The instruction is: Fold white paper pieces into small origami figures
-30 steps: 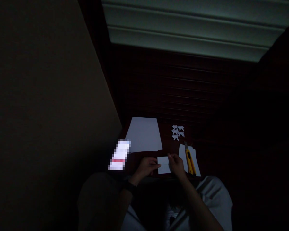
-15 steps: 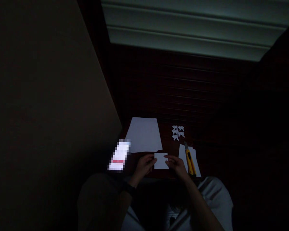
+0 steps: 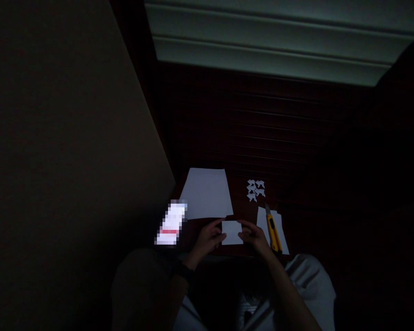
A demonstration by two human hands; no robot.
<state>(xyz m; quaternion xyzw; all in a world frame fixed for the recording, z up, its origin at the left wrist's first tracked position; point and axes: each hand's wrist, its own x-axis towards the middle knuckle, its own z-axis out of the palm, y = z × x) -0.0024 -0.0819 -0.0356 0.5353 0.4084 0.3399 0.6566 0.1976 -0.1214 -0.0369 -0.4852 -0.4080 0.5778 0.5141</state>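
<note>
In dim light, a small white paper rectangle point(image 3: 232, 232) is held over a dark wooden table point(image 3: 243, 209). My left hand point(image 3: 209, 240) pinches its left edge and my right hand point(image 3: 253, 238) pinches its right edge, fingers closed on it. A dark watch band sits on my left wrist. Just to the right of my right hand lies a yellow utility knife point(image 3: 273, 231) on a white paper sheet point(image 3: 280, 227).
A larger white sheet point(image 3: 207, 192) lies behind my hands. Several small folded white paper pieces point(image 3: 255, 190) sit in a cluster at the back right. A lit, blurred screen point(image 3: 171, 224) glows at the left. A pale wall stands to the left; slats run behind.
The small paper was lifted slightly up and to the left between my hands a second ago, and has since settled a little to the right. The other things stayed put.
</note>
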